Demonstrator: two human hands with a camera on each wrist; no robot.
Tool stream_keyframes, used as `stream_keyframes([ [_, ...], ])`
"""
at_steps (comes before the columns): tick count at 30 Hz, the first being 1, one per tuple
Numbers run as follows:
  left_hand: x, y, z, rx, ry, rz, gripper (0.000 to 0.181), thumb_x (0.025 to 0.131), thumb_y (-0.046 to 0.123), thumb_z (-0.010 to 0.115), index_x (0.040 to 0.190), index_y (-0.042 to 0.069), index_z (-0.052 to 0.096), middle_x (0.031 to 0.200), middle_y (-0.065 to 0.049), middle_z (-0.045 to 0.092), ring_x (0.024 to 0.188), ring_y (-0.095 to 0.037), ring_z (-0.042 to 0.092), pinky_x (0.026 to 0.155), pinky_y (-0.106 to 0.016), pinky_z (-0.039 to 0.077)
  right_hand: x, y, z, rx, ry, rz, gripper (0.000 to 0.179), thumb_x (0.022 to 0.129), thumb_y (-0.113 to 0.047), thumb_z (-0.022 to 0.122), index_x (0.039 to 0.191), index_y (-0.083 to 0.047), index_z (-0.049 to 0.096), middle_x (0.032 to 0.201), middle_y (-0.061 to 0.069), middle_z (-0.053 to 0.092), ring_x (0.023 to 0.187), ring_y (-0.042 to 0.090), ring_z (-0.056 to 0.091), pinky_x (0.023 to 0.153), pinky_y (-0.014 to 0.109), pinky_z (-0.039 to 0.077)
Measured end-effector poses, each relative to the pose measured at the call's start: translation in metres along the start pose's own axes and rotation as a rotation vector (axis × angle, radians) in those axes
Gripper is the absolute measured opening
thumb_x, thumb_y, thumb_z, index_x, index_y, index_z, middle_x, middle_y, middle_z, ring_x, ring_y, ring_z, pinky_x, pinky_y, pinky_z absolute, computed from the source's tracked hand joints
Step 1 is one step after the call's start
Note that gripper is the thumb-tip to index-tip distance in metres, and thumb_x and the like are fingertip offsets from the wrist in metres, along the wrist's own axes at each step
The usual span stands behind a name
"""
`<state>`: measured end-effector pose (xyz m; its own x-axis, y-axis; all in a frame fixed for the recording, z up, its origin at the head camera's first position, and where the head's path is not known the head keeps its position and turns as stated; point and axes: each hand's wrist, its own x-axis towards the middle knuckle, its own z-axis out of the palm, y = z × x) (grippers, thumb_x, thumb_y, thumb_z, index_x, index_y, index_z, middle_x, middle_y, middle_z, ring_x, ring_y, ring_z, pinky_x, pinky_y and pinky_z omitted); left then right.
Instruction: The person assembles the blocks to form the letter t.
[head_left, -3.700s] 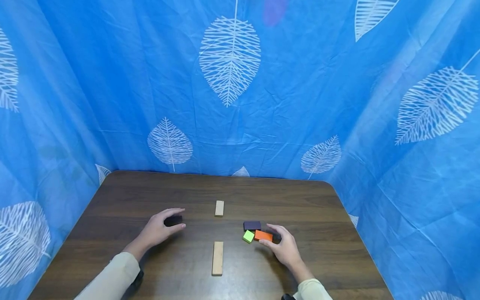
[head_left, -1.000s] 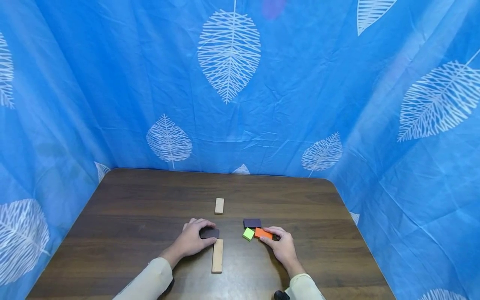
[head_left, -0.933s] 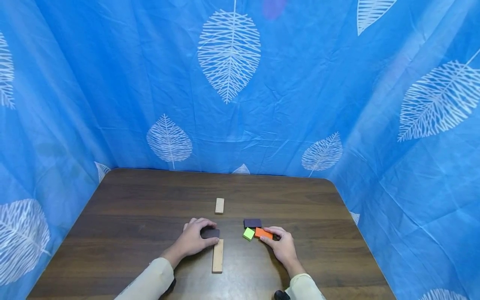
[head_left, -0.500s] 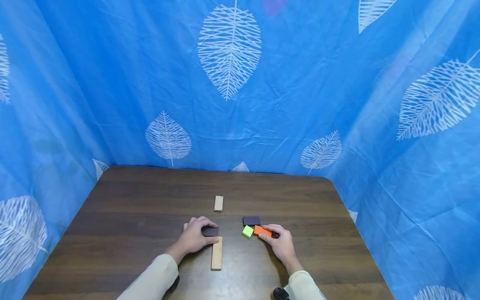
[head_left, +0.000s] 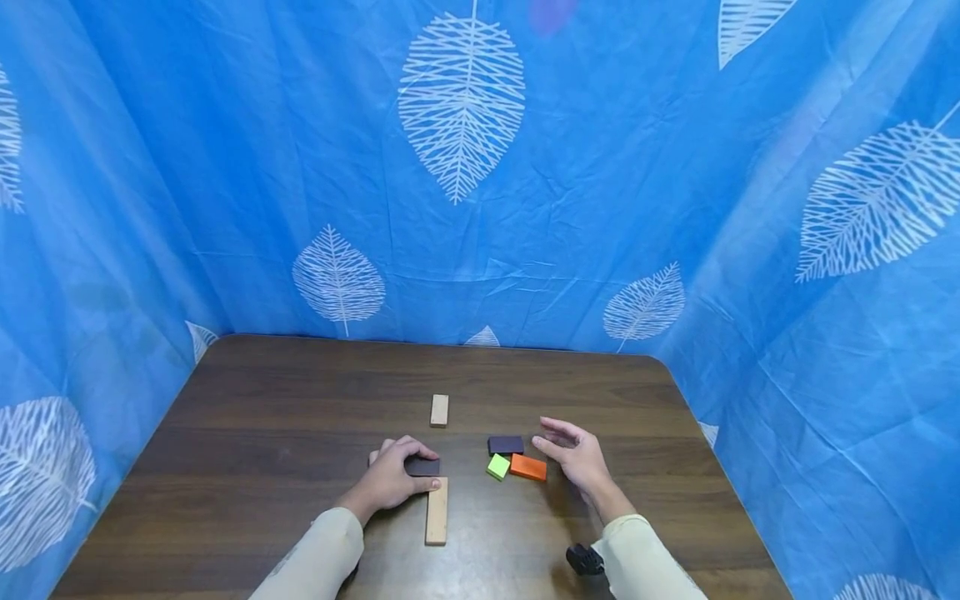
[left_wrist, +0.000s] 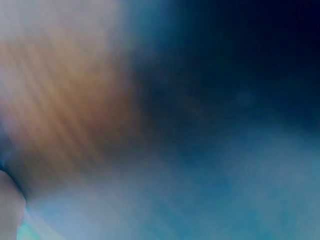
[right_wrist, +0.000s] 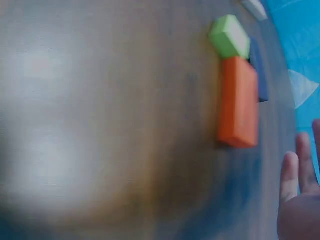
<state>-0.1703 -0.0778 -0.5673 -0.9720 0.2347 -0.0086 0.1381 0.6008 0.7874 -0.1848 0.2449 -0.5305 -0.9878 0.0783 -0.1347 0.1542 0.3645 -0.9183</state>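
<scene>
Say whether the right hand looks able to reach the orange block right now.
Likely yes: the empty right hand is close by, and nothing covers the orange block; the green block and purple block sit only at its left and far sides.

Head view high, forward-down; right wrist close; orange block (head_left: 528,467) in both; left wrist blurry

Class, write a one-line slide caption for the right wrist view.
Right hand, holding nothing, near an orange block, green block and dark block clustered on a table.
</scene>
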Motion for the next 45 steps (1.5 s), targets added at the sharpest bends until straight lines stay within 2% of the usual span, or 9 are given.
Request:
stream_keyframes([
  [3,-0.001,-0.002,-0.001,-0.006,0.016,0.003,0.033,0.072,0.033,0.091,0.1,0.028,0.075,0.105,0.014,0.063,0.108,-0.024,0.05,0.092,-0.05,0.026,0.009,-0.014,0.003,-0.069,-0.074,-0.055,0.05,0.088,-0.021,0.081,0.132,-0.005,0.065,0.131,0.015,0.064,0.12,0.032,0.06,0.101,0.051,0.044],
  [6,-0.002,-0.001,-0.002,-0.011,0.02,0.006,0.033,0.073,0.034,0.091,0.101,0.028,0.075,0.104,0.014,0.063,0.108,-0.024,0.05,0.093,-0.051,0.026,0.014,-0.021,0.01,-0.112,-0.125,-0.07,0.047,0.088,-0.017,0.08,0.131,-0.005,0.067,0.132,0.016,0.063,0.119,0.033,0.06,0.098,0.049,0.047],
  [13,-0.003,0.0,0.001,-0.025,-0.004,0.02,0.034,0.075,0.035,0.089,0.104,0.026,0.075,0.105,0.013,0.064,0.108,-0.023,0.05,0.093,-0.053,0.026,0.014,-0.008,0.025,-0.197,-0.162,-0.023,0.042,0.086,-0.016,0.082,0.125,-0.01,0.072,0.128,0.017,0.064,0.107,0.03,0.063,0.092,0.046,0.05],
  [20,-0.002,0.002,0.006,-0.03,-0.012,0.033,0.035,0.074,0.038,0.089,0.104,0.026,0.075,0.105,0.013,0.064,0.109,-0.023,0.05,0.092,-0.05,0.026,0.014,0.003,0.029,-0.237,-0.134,-0.023,0.035,0.086,-0.019,0.082,0.119,-0.014,0.076,0.126,0.014,0.066,0.11,0.031,0.059,0.095,0.049,0.045],
  [28,-0.002,0.006,0.003,-0.044,-0.025,0.032,0.035,0.074,0.037,0.09,0.103,0.024,0.075,0.105,0.011,0.064,0.109,-0.025,0.05,0.092,-0.052,0.025,0.013,0.002,0.031,-0.284,-0.136,-0.053,0.024,0.085,-0.012,0.082,0.109,-0.015,0.08,0.121,0.01,0.069,0.113,0.032,0.059,0.098,0.051,0.042],
  [38,-0.004,0.003,0.0,-0.031,-0.018,0.015,0.036,0.074,0.035,0.091,0.103,0.023,0.075,0.107,0.011,0.064,0.11,-0.024,0.049,0.09,-0.05,0.026,0.016,0.001,0.038,-0.42,-0.189,-0.099,0.028,0.085,-0.013,0.082,0.113,-0.014,0.077,0.123,0.012,0.066,0.114,0.034,0.058,0.099,0.055,0.042],
  [45,-0.001,-0.002,-0.002,-0.011,-0.01,0.013,0.035,0.074,0.037,0.09,0.103,0.026,0.075,0.106,0.012,0.064,0.111,-0.025,0.05,0.092,-0.051,0.026,0.02,-0.004,0.044,-0.5,-0.211,-0.228,0.029,0.084,-0.009,0.082,0.112,-0.009,0.076,0.118,0.012,0.067,0.11,0.032,0.06,0.094,0.05,0.047],
])
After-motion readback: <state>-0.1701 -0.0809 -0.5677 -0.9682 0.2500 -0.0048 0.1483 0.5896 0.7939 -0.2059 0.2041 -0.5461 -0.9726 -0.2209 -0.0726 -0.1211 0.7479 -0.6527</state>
